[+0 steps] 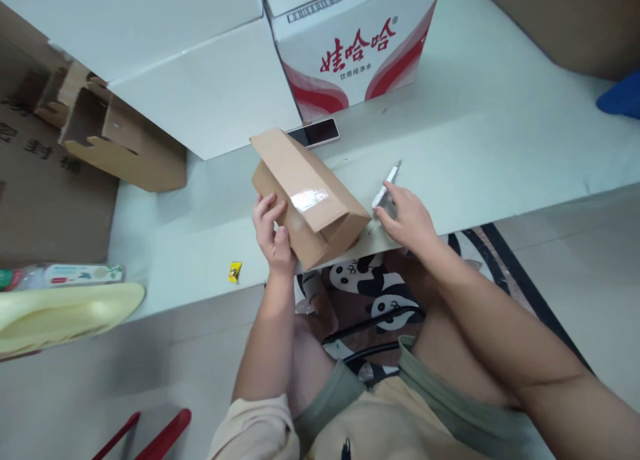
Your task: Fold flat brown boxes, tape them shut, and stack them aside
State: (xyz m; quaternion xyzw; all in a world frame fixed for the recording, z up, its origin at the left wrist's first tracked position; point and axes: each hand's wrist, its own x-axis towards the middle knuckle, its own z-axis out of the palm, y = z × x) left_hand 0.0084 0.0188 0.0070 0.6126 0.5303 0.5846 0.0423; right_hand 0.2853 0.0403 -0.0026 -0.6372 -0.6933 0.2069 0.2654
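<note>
Two hands: left (273,237) grips cardboard box (310,197); right (407,217) touches pen (386,185).

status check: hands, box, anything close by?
Left hand grips small taped cardboard box at table edge. Right hand on white pen. Phone just behind box.

small box (310,197): brown cardboard, matt, with a strip of clear glossy tape on the top
table (500,147): pale, smooth surface, slightly shiny
pen (385,187): white plastic, smooth
phone (315,133): dark glossy screen
big carton (350,40): white printed cardboard, smooth, with red print
open box (120,140): raw brown cardboard, matt and rough at the edges
mat (380,293): soft cloth with panda print
</note>
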